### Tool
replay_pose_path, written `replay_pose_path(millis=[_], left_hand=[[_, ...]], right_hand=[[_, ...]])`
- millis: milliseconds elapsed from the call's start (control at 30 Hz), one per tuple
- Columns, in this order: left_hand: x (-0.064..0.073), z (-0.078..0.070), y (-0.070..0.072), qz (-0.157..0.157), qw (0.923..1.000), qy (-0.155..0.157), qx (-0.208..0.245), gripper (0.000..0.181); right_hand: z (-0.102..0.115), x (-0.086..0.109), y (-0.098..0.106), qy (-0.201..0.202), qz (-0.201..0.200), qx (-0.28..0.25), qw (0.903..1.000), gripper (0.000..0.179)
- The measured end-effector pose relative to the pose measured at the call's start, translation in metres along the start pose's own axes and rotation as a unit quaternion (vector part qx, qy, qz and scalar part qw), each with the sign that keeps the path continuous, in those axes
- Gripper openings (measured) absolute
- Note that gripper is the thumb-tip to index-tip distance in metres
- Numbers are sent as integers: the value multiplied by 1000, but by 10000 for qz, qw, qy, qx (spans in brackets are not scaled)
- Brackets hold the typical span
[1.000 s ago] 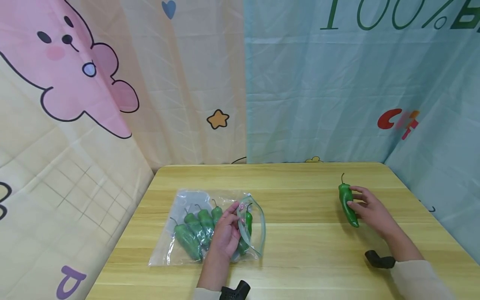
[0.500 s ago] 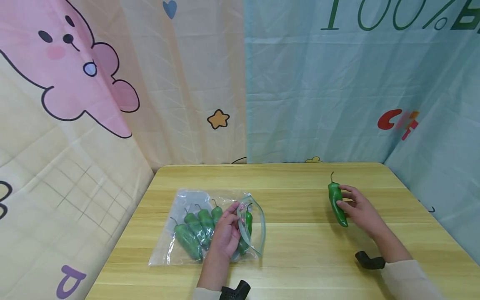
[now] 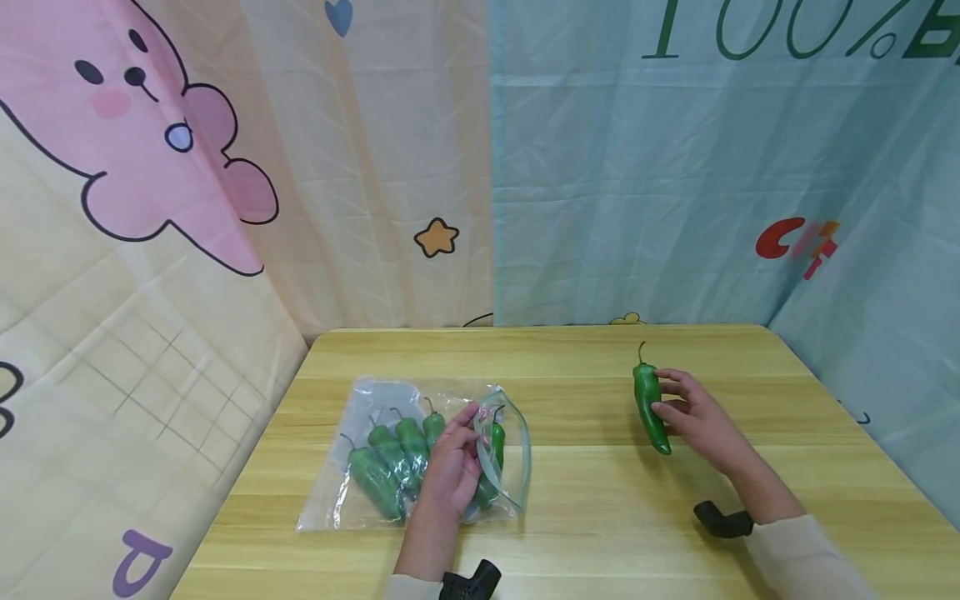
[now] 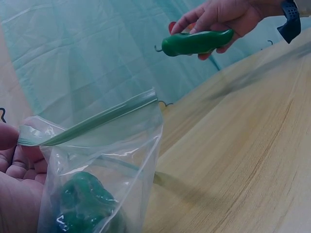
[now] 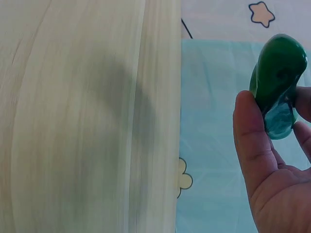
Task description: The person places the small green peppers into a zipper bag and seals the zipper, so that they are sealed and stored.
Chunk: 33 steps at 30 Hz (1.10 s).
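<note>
A long green pepper with a thin curved stem is pinched between the thumb and fingers of my right hand, raised over the table's right half. In the right wrist view the pepper appears end-on, fingertips against its sides. At left, my left hand holds the rim of a clear zip bag. The left wrist view has its thumb and fingers pinching one end of the bag's green zip strip, with the mouth gaping toward the right. Several green peppers lie inside, partly hidden by the hand.
The bag lies on a wooden table whose far edge meets printed curtains. Bare wood separates the bag's mouth from the raised pepper. A black wrist mount sits on the left wrist, and another black mount on the right.
My right hand has travelled left with the pepper, closer to the bag, at about the same height. The left hand and the bag have stayed in place.
</note>
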<state>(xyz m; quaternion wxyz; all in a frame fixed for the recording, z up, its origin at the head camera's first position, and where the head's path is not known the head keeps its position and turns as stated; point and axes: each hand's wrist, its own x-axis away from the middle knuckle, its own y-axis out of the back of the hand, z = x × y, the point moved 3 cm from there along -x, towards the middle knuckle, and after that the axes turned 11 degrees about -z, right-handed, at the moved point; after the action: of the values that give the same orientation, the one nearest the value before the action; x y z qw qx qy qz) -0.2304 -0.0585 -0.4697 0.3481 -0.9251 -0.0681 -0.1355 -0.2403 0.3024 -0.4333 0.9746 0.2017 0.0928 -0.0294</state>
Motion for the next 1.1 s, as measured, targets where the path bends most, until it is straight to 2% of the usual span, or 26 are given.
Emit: replay_pose_path(millis=[500,1100], left_hand=[[-1,2,-1,-98,9999,71,-48,48],[-1,1,-1,-114,9999,57,-60,48]], right_hand=[[13,-2,-36,-24,344,-382,9987,55],[25,2,-77,-148,774,-273,9965,52]])
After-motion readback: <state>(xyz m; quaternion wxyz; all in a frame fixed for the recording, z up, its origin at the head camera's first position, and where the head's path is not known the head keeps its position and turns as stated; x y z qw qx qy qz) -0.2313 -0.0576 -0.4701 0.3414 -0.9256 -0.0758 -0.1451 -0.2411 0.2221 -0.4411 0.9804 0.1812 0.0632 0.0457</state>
